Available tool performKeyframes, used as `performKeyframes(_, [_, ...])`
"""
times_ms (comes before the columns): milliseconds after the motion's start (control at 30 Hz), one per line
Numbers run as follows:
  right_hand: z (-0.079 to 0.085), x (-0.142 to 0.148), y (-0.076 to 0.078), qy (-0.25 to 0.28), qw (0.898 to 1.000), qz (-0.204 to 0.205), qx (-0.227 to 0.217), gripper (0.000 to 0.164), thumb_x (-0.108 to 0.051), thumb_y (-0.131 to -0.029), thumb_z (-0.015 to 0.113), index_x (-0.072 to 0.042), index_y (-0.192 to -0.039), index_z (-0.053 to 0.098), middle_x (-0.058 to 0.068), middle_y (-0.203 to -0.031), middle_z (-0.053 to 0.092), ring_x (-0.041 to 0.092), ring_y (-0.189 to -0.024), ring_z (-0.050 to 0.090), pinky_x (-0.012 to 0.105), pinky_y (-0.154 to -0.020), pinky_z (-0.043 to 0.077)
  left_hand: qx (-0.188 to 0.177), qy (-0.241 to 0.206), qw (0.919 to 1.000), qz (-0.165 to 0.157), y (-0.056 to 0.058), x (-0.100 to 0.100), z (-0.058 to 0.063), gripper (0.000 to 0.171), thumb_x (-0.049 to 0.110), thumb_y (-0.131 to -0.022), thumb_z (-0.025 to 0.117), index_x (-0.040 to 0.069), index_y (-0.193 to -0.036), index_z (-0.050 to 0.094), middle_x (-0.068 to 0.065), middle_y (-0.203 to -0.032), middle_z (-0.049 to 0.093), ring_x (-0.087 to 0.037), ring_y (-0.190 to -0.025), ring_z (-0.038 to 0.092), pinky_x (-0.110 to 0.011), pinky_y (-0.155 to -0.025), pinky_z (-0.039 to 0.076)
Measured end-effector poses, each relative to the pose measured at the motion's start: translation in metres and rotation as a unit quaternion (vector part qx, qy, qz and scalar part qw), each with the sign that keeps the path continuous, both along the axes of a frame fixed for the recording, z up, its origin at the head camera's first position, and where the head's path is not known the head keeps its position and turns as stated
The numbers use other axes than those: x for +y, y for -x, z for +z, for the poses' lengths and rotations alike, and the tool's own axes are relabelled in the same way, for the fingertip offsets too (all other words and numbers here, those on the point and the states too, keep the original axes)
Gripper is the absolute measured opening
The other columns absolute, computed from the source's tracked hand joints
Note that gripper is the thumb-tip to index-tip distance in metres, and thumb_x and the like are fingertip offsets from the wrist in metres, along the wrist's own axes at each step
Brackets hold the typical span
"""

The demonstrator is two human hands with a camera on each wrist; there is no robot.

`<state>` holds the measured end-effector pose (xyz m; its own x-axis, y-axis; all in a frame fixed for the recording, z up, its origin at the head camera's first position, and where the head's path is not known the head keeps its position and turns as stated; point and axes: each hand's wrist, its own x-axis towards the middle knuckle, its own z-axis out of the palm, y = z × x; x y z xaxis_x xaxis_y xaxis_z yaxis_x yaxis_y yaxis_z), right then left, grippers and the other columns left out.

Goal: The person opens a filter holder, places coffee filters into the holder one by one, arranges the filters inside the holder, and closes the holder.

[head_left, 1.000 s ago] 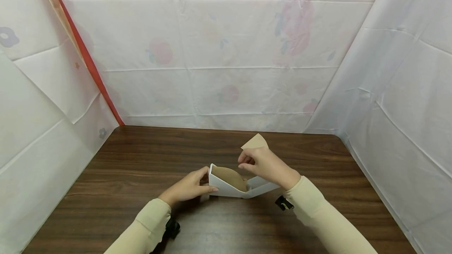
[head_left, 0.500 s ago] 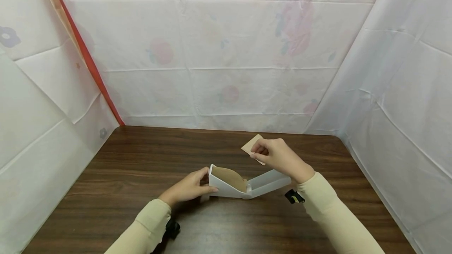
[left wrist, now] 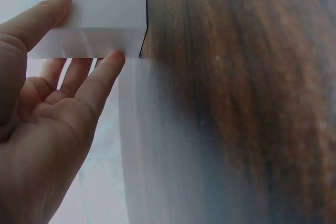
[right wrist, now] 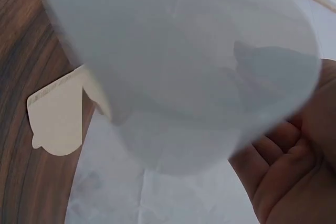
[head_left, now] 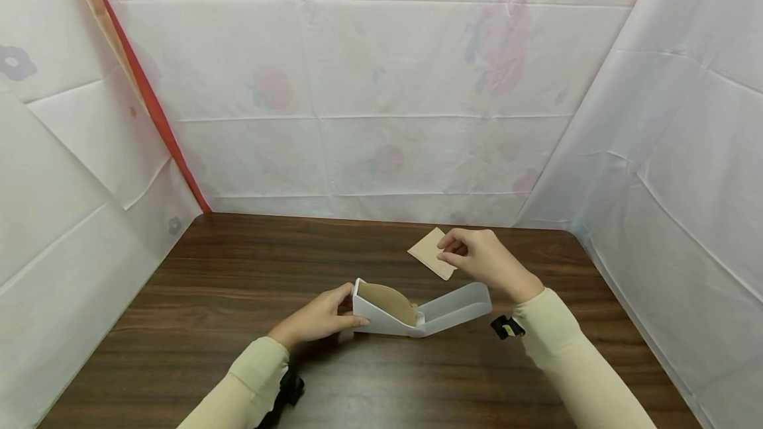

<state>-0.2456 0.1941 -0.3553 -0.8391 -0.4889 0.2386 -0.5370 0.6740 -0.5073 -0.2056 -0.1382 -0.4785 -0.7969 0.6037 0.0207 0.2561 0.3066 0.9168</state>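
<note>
A white filter holder (head_left: 384, 316) stands on the table with its translucent lid (head_left: 459, 310) swung out to the right. Inside it are brown paper coffee filters (head_left: 387, 300). My left hand (head_left: 318, 313) grips the holder's left end; in the left wrist view the thumb lies on one face and the fingers reach round the end. A single coffee filter (right wrist: 55, 116) with a crimped edge lies behind the holder. Over its right part, my right hand (head_left: 483, 257) has bent fingers, with a gap between thumb and forefinger and nothing visible there. The lid hides part of the right wrist view.
The dark wood table (head_left: 268, 250) is bounded by white printed sheets at the back (head_left: 381, 85) and both sides. A red strip (head_left: 149, 98) runs down the back left corner. Black wrist cameras (head_left: 507, 328) are worn below the sleeves.
My right hand has moved right and slightly back, uncovering more of the loose coffee filter and the whole lid. The filter, the holder and my left hand have stayed in place.
</note>
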Motion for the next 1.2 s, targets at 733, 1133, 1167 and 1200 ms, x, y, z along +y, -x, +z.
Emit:
performKeyframes(733, [-0.040,0.029,0.047,0.006,0.997,-0.059,-0.057,0.019,-0.016,-0.093,0.074,-0.005,-0.108,0.071,0.000,-0.093,0.070,0.018,-0.087,0.066,0.039,-0.078,0.054,0.003,-0.003,1.0000,-0.004,-0.001,0.000,0.002,0.039,0.022,-0.096,0.072,0.007,-0.126,0.052,-0.005,-0.121,0.063,-0.018,-0.109,0.064,-0.030,-0.086,0.054])
performKeyframes(1133, [-0.074,0.033,0.066,0.005,0.990,-0.098,-0.098,0.025,-0.016,-0.093,0.074,0.000,-0.112,0.070,0.005,-0.096,0.070,0.024,-0.090,0.066,0.042,-0.079,0.054,0.007,-0.009,0.9999,-0.010,-0.002,0.000,0.002,0.038,0.021,-0.096,0.072,0.006,-0.124,0.053,-0.006,-0.119,0.064,-0.019,-0.107,0.065,-0.031,-0.084,0.055])
performKeyframes(1167, [-0.076,0.033,0.068,0.007,0.990,-0.100,-0.100,0.026,-0.015,-0.093,0.074,0.001,-0.112,0.070,0.006,-0.096,0.070,0.023,-0.090,0.067,0.041,-0.080,0.055,0.006,-0.010,0.9999,-0.010,-0.002,0.000,0.003,0.037,0.021,-0.096,0.072,0.006,-0.124,0.053,-0.006,-0.119,0.064,-0.020,-0.107,0.065,-0.031,-0.084,0.055])
performKeyframes(1200, [-0.078,0.033,0.069,0.009,0.990,-0.100,-0.100,0.026,-0.015,-0.093,0.073,0.002,-0.113,0.069,0.006,-0.096,0.070,0.024,-0.090,0.067,0.042,-0.080,0.055,0.006,-0.010,0.9999,-0.010,-0.002,0.000,0.003,0.038,0.021,-0.096,0.072,0.005,-0.124,0.053,-0.006,-0.119,0.064,-0.020,-0.107,0.065,-0.031,-0.084,0.055])
